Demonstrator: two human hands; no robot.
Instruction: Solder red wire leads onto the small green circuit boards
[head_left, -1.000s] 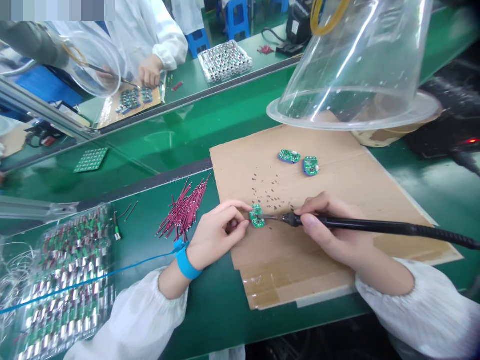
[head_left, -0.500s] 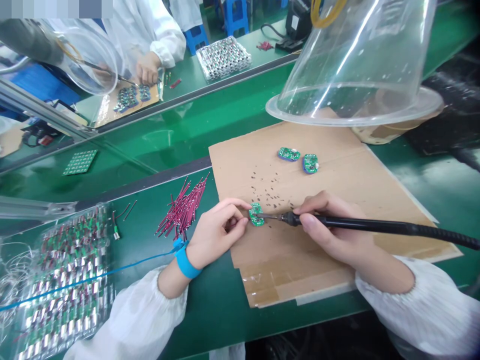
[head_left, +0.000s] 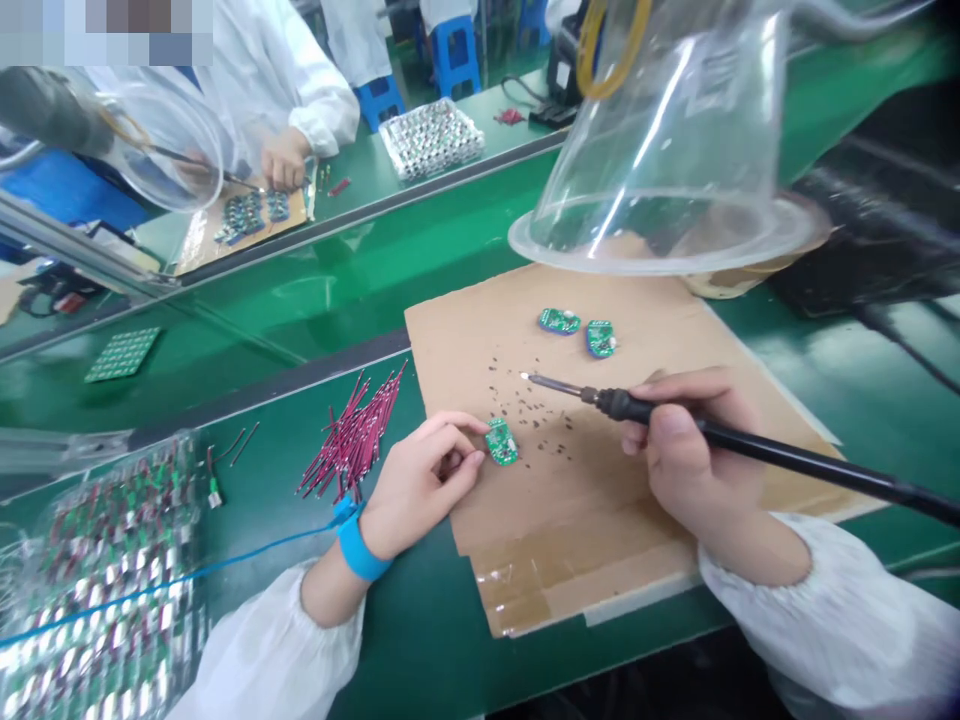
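My right hand (head_left: 694, 450) is closed around the grip of a black soldering iron (head_left: 780, 445), whose bright tip hovers over the cardboard sheet (head_left: 600, 470). Just below and left of that tip lies a small green circuit board (head_left: 502, 442). My left hand (head_left: 427, 475), wearing a blue wrist strap, has thumb and forefinger at the board's left edge, steadying it against the cardboard. Two more circuit boards, one (head_left: 559, 320) beside the other (head_left: 601, 338), rest higher up on the sheet. Dark specks mark the cardboard around the iron's tip.
A pile of dark red wires (head_left: 352, 435) lies left of the cardboard. Bagged metal parts (head_left: 105, 590) fill the lower left. A clear funnel-shaped hood (head_left: 660, 170) hangs above the sheet. Across the divider, a co-worker's hand (head_left: 285, 160) is over other boards.
The soldering iron has lifted off the circuit board, its tip now up and away from it. My left hand stays at the board, which appears slightly turned. The whole view has shifted a little.
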